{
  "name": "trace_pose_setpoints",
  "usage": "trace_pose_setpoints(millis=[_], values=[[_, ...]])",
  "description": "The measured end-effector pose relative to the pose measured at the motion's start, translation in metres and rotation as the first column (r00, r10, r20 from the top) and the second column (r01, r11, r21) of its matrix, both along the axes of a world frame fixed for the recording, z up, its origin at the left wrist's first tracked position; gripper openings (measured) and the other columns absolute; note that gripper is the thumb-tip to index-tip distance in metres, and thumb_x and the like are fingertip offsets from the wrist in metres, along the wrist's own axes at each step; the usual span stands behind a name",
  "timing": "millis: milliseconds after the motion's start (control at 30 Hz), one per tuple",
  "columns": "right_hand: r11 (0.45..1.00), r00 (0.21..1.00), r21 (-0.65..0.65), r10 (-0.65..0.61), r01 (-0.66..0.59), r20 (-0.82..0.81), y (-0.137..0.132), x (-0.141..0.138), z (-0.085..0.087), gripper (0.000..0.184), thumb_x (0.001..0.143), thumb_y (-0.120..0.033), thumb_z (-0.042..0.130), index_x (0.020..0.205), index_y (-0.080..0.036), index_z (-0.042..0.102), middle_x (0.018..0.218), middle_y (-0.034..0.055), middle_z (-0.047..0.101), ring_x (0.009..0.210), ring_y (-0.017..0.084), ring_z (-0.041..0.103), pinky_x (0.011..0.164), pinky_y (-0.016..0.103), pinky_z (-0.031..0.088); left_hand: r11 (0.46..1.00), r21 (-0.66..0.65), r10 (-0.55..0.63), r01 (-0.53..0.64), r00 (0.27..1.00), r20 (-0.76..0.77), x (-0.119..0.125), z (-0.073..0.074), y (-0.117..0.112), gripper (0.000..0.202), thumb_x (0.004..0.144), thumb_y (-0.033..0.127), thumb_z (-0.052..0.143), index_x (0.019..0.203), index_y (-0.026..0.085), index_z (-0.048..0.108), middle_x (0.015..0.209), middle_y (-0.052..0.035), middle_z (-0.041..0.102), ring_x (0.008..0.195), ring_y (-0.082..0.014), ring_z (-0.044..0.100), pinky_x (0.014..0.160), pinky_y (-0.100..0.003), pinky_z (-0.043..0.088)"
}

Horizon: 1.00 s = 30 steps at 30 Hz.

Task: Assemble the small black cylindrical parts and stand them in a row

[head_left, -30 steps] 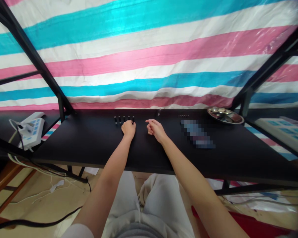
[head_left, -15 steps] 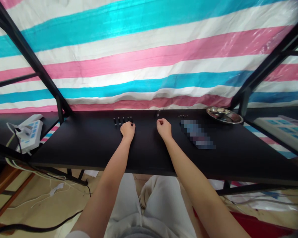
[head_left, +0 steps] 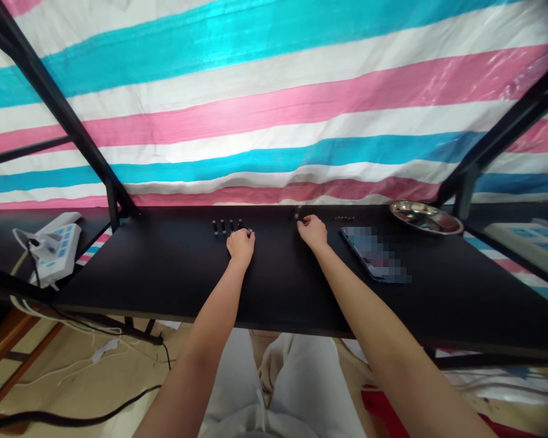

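Observation:
A row of small black upright pieces [head_left: 227, 226] stands near the far edge of the black table [head_left: 173, 267]. My left hand [head_left: 240, 245] rests curled at the right end of that row, its fingertips closed on the last piece there. Further right, my right hand [head_left: 313, 231] reaches toward the table's back edge. Its thumb and fingers pinch the base of a small thin grey piece [head_left: 298, 212]. Both forearms stretch out over the table.
A phone [head_left: 374, 254] lies flat just right of my right hand, with a short row of tiny dark bits [head_left: 344, 217] behind it. A metal dish [head_left: 425, 217] sits at the back right. A white power strip [head_left: 55, 249] lies at the left, with cables hanging beneath it. A striped tarp backs the frame.
My right hand has moved from the table's middle to the right and away, closing on the small grey piece at the back edge. My left hand has stayed at the row's right end.

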State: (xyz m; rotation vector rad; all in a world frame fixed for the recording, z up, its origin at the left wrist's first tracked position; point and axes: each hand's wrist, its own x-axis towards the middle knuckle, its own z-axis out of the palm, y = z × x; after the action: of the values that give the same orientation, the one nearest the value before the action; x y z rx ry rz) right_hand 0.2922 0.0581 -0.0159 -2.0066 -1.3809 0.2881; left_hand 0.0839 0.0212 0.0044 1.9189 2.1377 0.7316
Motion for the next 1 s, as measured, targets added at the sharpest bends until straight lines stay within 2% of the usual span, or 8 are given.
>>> trace_pose_setpoints(millis=[233,433,633,767,900,1000], values=[[0.991,0.997,-0.131,0.04,-0.032,0.064,0.026,0.007,-0.001,0.044,0.072,-0.043,0.061,0.107,-0.016,0.06,0.1,0.0102,0.066,0.101,0.028,0.057,0.083,0.039,0.041,0.985,0.097,-0.14,0.141,0.99,-0.011,0.01,0.0,-0.012,0.024,0.083,0.033,0.049,0.081,0.021,0.07,0.076,-0.007,0.067,0.077,-0.0203,0.061,0.069,-0.029,0.042],[0.99,0.989,-0.128,0.072,-0.055,0.133,0.043,-0.002,-0.004,0.031,0.073,-0.043,0.06,0.093,-0.019,0.065,0.095,0.0087,0.067,0.096,0.027,0.058,0.08,0.038,0.041,0.955,0.153,-0.25,0.253,0.968,-0.035,0.019,-0.002,-0.017,0.024,0.084,0.031,0.049,0.077,0.02,0.069,0.069,-0.005,0.063,0.074,-0.0184,0.058,0.068,-0.028,0.042],[0.993,0.981,-0.025,0.115,-0.112,0.156,0.04,-0.011,-0.01,0.018,0.078,-0.033,0.055,0.084,-0.019,0.063,0.087,0.0075,0.067,0.084,0.022,0.06,0.073,0.033,0.041,0.935,0.142,-0.322,0.324,0.946,-0.04,0.021,-0.001,-0.019,0.024,0.084,0.031,0.048,0.076,0.019,0.068,0.068,-0.0039,0.062,0.074,-0.0179,0.057,0.069,-0.028,0.044],[0.971,0.963,0.031,0.228,-0.235,0.145,0.022,-0.019,-0.013,0.014,0.076,-0.033,0.057,0.075,-0.019,0.06,0.076,0.0048,0.066,0.072,0.019,0.059,0.065,0.028,0.039,0.918,0.179,-0.358,0.354,0.934,-0.011,0.021,-0.002,-0.02,0.022,0.085,0.029,0.047,0.093,0.019,0.066,0.071,-0.0026,0.062,0.076,-0.0165,0.056,0.076,-0.028,0.045],[0.92,0.916,0.057,0.377,-0.387,0.136,-0.005,-0.029,-0.01,0.016,0.075,-0.033,0.058,0.068,-0.019,0.056,0.067,0.0025,0.061,0.062,0.015,0.054,0.06,0.026,0.037,0.892,0.243,-0.393,0.38,0.919,0.006,0.019,-0.005,-0.02,0.039,0.086,0.026,0.045,0.123,0.019,0.05,0.082,-0.0029,0.062,0.083,-0.0159,0.055,0.084,-0.03,0.044],[0.865,0.863,0.07,0.485,-0.497,0.139,-0.024,-0.037,-0.007,0.016,0.075,-0.032,0.057,0.067,-0.019,0.054,0.064,0.0013,0.059,0.059,0.014,0.051,0.058,0.025,0.035,0.877,0.237,-0.427,0.417,0.904,-0.01,0.016,-0.005,-0.021,0.046,0.086,0.026,0.045,0.131,0.02,0.041,0.089,-0.0037,0.06,0.087,-0.0165,0.054,0.081,-0.029,0.045]])
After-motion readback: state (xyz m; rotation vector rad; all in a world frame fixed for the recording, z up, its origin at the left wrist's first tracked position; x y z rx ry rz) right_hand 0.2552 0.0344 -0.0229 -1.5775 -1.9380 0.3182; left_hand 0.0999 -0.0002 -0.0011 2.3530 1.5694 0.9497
